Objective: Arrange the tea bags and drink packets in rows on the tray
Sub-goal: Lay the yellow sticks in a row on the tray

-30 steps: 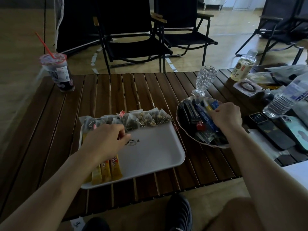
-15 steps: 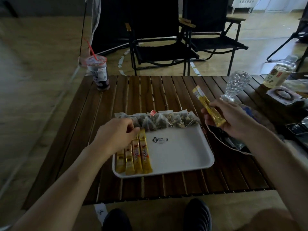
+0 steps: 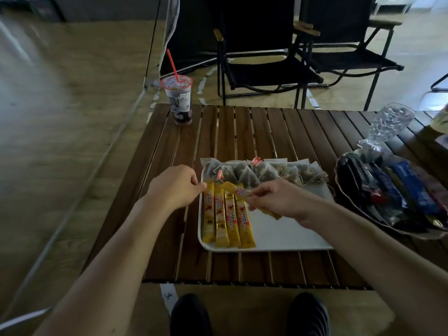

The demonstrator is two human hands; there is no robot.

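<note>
A white tray (image 3: 286,236) lies on the slatted wooden table. Along its far edge runs a row of pyramid tea bags (image 3: 257,172). Several yellow Nescafe stick packets (image 3: 228,214) lie side by side at its left. My right hand (image 3: 278,198) pinches one more yellow packet (image 3: 238,190), held slanted just above the tops of the laid ones. My left hand (image 3: 175,186) rests at the tray's left rim, fingertips touching the top of the leftmost packet. A glass bowl (image 3: 358,215) at the right holds several dark and blue drink packets (image 3: 397,190).
An iced drink cup (image 3: 180,99) with a red straw stands at the table's far left corner. A cut-glass goblet (image 3: 388,124) stands behind the bowl. Black folding chairs (image 3: 264,57) stand beyond the table. My two shoes (image 3: 308,316) show below the near edge.
My right hand carried the yellow packet leftward from beside the bowl down over the tray's yellow row. My left hand shifted slightly left, to the tray's rim. The view panned left.
</note>
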